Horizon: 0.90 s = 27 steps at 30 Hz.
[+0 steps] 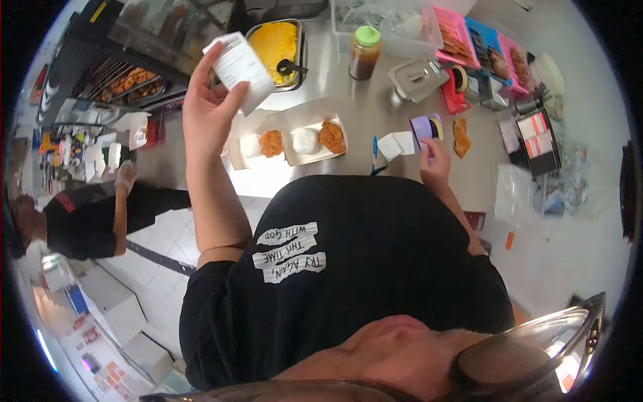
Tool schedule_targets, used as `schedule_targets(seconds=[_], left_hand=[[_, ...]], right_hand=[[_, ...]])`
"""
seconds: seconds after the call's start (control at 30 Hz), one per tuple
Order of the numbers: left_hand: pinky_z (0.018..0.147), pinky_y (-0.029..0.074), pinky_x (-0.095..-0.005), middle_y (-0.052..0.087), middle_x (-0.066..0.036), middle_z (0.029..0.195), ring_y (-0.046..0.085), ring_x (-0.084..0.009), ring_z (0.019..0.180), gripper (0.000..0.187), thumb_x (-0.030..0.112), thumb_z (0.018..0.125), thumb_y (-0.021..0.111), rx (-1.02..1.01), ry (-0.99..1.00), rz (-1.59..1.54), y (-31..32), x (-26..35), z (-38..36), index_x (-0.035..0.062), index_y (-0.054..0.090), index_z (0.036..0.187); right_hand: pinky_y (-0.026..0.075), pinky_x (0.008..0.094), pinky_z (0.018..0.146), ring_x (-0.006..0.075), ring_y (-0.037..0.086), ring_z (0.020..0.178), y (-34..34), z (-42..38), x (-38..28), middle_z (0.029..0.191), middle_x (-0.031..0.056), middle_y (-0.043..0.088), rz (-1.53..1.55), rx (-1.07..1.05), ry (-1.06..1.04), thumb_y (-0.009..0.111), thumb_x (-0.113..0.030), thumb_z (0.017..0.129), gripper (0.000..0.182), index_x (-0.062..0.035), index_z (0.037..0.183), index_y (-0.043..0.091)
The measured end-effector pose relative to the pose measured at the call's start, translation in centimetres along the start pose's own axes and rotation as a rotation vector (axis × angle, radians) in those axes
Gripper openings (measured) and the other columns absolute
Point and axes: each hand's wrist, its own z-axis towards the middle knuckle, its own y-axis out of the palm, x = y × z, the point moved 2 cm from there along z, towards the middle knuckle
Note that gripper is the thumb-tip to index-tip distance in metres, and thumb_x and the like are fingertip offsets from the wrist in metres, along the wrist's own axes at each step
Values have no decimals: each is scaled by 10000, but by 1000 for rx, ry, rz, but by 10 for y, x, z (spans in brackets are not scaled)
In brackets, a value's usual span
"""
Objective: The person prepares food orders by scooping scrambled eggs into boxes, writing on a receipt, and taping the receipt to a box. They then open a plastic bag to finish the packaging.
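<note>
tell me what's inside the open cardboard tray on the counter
The cardboard tray holds two fried chicken pieces and two white rice mounds. What lies beneath them cannot be seen.

The folded white paper slip [240, 67] carries faint grey print, and the shallow cardboard trays [295, 137] are pale cream, holding white rice mounds and orange-brown fried pieces. A brown sauce bottle [364, 53] has a green cap, beside a steel pan of yellow food [273, 41]. The plastic baskets [455, 33] are pink and blue, the small tape roll [423, 126] lilac.
</note>
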Motion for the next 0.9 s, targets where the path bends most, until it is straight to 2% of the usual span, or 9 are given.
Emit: schedule_targets(seconds=[0.17,0.23,0.3,0.37,0.5,0.6,0.7,0.8,0.9], left_hand=[[648,454,-191,640,-15,867,574,-47,752,350,-26,835,568,229,-179,322,-69,-52,5,63,645,1164],[680,493,-253,669,-66,815,622,-112,735,299,56,814,575,194,-225,677,-98,-80,16,57,676,1095],[736,515,-331,689,-159,833,671,-236,783,298,160,792,578,71,-203,921,-119,-116,32,52,693,1044],[806,510,-401,672,-222,931,659,-350,874,320,240,795,558,-119,-425,890,-136,-168,52,43,704,1001],[818,506,-426,678,-217,955,657,-357,895,323,301,826,552,-543,-504,1312,-170,-311,97,48,720,937],[829,501,-441,671,-229,953,652,-371,912,325,305,831,555,-841,-348,1312,-180,-366,112,40,716,931],[850,490,-455,666,-232,960,644,-383,934,336,315,821,577,-836,-363,1058,-182,-389,115,27,712,933],[878,487,-430,651,-231,1061,633,-365,988,353,293,840,506,-737,-434,987,-172,-419,115,51,702,1007],[868,489,-421,655,-232,1046,634,-376,965,333,299,861,523,-440,-623,832,-160,-431,111,61,701,1012]], right_hand=[[483,372,761,302,614,846,103,109,-63,915,143,635,200,-343,-221,560,-92,874,132,-16,944,643],[479,389,792,312,607,893,168,163,-77,935,148,641,129,-501,-262,573,-158,873,173,-17,930,656],[472,400,825,316,595,944,244,206,-75,961,148,641,-79,-592,-324,590,-225,868,228,-24,938,672],[464,408,852,312,585,990,305,232,-74,1000,145,638,-412,-584,-434,603,-273,864,270,-37,962,689],[452,414,886,313,580,1020,362,246,-93,1034,167,622,-773,-683,-266,638,-333,860,340,-18,979,689],[460,433,876,322,599,1010,381,245,-92,1043,192,629,-832,-752,-100,640,-315,858,345,1,995,670],[510,438,787,325,643,964,392,260,-71,1030,184,661,-715,-900,87,567,-216,860,264,-32,1011,681],[535,438,710,325,678,858,397,289,-50,920,189,686,-719,-508,-160,497,-149,877,232,-20,931,683],[534,454,642,348,676,755,418,307,-74,847,203,682,-865,-488,-150,448,-120,897,235,4,920,646]])
